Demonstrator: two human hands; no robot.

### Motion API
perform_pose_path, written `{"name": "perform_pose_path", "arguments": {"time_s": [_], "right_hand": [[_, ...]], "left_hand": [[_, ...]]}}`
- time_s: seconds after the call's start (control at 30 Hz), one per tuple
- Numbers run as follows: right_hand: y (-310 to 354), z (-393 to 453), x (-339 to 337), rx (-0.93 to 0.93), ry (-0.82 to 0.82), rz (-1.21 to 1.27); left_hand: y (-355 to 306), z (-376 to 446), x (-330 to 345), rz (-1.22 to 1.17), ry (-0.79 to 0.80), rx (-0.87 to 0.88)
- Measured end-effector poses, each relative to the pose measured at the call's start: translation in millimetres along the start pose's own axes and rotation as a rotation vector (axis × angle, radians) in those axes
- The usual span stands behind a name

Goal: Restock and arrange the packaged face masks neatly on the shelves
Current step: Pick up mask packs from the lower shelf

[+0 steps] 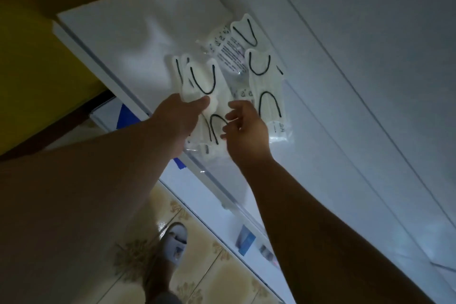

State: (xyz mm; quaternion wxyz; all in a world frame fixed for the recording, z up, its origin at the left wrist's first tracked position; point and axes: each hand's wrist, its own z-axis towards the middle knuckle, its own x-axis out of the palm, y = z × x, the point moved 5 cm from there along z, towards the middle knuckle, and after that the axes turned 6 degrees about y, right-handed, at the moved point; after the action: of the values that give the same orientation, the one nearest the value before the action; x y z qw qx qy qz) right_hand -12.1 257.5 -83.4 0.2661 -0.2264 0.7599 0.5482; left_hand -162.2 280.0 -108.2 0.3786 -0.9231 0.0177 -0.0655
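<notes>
Both hands are extended over the white metal shelf (pixel 128 39). Left hand (pixel 183 112) pinches a white face mask with black ear loops in a clear plastic wrapper (pixel 201 81), thumb on top and the remaining fingers hidden beneath the packet. Right hand (pixel 246 126) hovers just beside it — fingers loosely curled and spread, holding nothing; whether the fingertips touch the packets below cannot be told.

Under and between the hands lies a second wrapped mask (pixel 213 131), its black loop visible, near the shelf's front edge. To the right, a third wrapped mask (pixel 267 91) lies flat with 2 black loops showing, its lower end close to the right hand. Further back, a fourth packet with printed text on its wrapper (pixel 232 54) lies partly overlapped by its neighbours. The packets form 1 loose, overlapping cluster at mid-shelf, not aligned in rows. Print is too blurred to read.

Below the shelf, a lower white shelf (pixel 246 207) carries small blue items (pixel 245 242), indistinct. A patterned beige tiled floor (pixel 202 274) and a foot in a grey slide sandal (pixel 175 244) show beneath. A yellow wall (pixel 32 57) stands at the left.
</notes>
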Motion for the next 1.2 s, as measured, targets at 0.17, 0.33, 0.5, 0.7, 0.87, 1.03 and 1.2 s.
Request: {"name": "perform_pose_path", "arguments": {"time_s": [0.17, 0.33, 0.5, 0.7, 0.87, 1.03, 1.2], "right_hand": [[15.7, 36.8, -18.5, -0.146, -0.102, -0.369], [-4.2, 101.6, -26.9, 0.173, 0.078, -0.647], [-6.8, 109.8, -30.8, 0.088, -0.056, -0.599], [2.2, 124.7, -38.6, 0.013, -0.105, -0.606], [12.0, 135.8, -27.9, -0.111, 0.001, -0.648], [12.6, 138.9, -34.3, -0.039, -0.091, -0.701], [28.1, 114.1, -43.3, -0.061, -0.117, -0.682]], "left_hand": [[11.2, 11.0, -4.2, 0.011, 0.032, 0.005], [14.6, 13.5, -5.5, 0.040, -0.006, -0.026], [16.7, 13.3, -4.5, 0.072, -0.031, -0.016], [14.6, 8.5, -4.8, 0.159, -0.056, -0.004], [17.4, 11.5, -4.2, 0.165, -0.057, 0.010], [20.0, 13.4, -4.3, 0.120, -0.075, 0.025], [16.6, 7.0, -4.7, 0.058, -0.057, -0.004]]}}
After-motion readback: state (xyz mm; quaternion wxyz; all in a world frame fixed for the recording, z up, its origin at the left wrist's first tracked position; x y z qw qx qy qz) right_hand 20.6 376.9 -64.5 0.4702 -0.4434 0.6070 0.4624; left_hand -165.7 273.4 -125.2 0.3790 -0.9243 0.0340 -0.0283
